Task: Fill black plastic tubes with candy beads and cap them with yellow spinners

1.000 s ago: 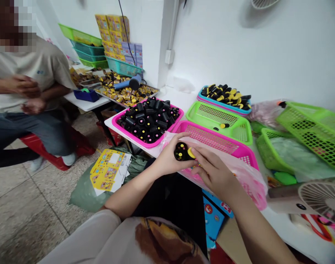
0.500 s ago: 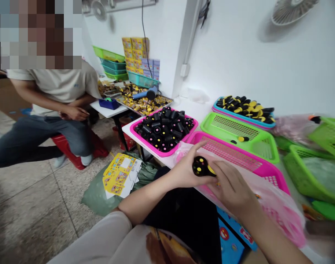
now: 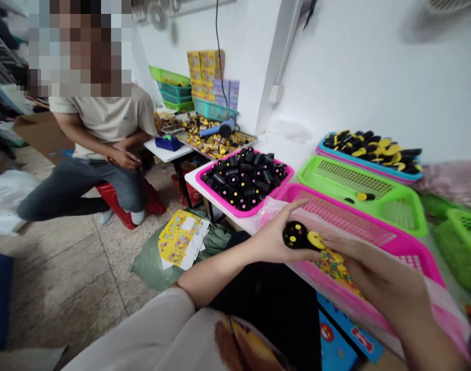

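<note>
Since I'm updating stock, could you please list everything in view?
Held cylinders: apparently two, black, centre
Yellow piece: at least one, yellow, beside them
Pink basket: one, pink, right
Bag: one, translucent, lining it
Beads: many, multicoloured, inside
Pink tray: one, pink, centre
Loose cylinders: many, black, inside
Green baskets: two, green, right
Blue tray: one, blue, rear right
Mixed pieces: many, black-yellow, inside
Small pieces: many, yellowish, rear
Handheld tool: one, blue, on those
Boxes: many, yellow and purple, rear
Stacked baskets: several, green and teal, rear
Sack: one, green, floor
Cards: uncounted, yellow, on sack
Person: one, pale shirt, seated
Left hand: one, bare, round held cylinders
Right hand: one, bare, by yellow piece
</note>
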Demonstrator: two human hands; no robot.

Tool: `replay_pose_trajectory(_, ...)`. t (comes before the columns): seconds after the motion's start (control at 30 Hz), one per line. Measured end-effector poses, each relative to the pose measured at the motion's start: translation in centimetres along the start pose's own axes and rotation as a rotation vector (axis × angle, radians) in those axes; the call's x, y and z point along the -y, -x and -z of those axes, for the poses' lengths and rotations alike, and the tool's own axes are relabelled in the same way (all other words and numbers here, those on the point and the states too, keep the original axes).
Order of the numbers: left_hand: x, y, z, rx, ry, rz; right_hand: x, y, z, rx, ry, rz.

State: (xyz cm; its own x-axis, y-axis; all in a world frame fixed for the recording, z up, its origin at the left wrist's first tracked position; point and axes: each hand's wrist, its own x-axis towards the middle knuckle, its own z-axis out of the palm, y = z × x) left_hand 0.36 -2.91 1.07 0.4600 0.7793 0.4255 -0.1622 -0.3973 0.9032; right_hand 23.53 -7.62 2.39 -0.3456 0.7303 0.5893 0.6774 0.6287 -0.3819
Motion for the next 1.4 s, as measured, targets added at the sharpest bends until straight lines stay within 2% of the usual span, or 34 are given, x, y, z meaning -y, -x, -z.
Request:
replay_pose_trajectory(0.1, -0.1, -0.1, -0.3, 0.057, 0.02, -0.039, 0.3, 0.4, 0.5, -0.047, -0.145, -0.154)
replay_pose_trajectory(0.2, 0.2, -0.3, -0.7, 0.051, 0.013, -0.051, 0.8, 0.3, -0.3, -0.126, -0.459, -0.443)
replay_pose_trajectory(0.27, 0.4, -0.4, -0.8, 0.031, -0.024, -0.078, 1.1, -0.1, -1.0, -0.085, -0.703, -0.626)
replay_pose_trajectory(0.33, 0.6, -0.5, -0.7, 0.021, -0.08, -0.102, 1.6, -0.5, -1.7, 0.025, -0.91, -0.766)
replay_pose_trajectory(0.37, 0.6, -0.5, -0.7, 0.02, -0.111, -0.103, 1.9, -0.7, -2.0, 0.079, -0.984, -0.824)
replay_pose_trajectory(0.43, 0.6, -0.5, -0.6, 0.027, -0.157, -0.101, 2.6, -1.1, -2.4, 0.101, -1.071, -0.901)
replay_pose_trajectory(0.67, 0.4, -0.3, 0.0, 0.04, -0.181, -0.142, 3.8, -2.3, -3.3, 0.078, -1.114, -0.914)
replay_pose_trajectory(0.87, 0.6, -0.5, 0.7, 0.021, -0.134, -0.164, 3.8, -3.1, -3.4, 0.081, -1.262, -1.023)
replay_pose_trajectory(0.97, 0.5, -0.8, 0.8, 0.024, -0.144, -0.159, 3.8, -3.6, -3.4, 0.04, -1.228, -1.041)
replay_pose_trajectory(1.17, 0.3, -1.2, 0.8, -0.013, -0.054, -0.076, 4.1, -4.8, -3.2, 0.01, -1.25, -1.27)
replay_pose_trajectory(1.23, 0.3, -1.4, 0.7, -0.05, -0.073, -0.086, 3.8, -5.1, -2.9, 0.031, -1.278, -1.298)
replay_pose_trajectory(1.3, 0.3, -1.4, 0.6, -0.072, -0.106, -0.1, 3.3, -5.3, -2.5, 0.108, -1.247, -1.233)
replay_pose_trajectory(1.4, 0.2, -1.4, 0.4, -0.072, -0.138, -0.1, 2.7, -5.5, -1.7, 0.169, -0.972, -0.968)
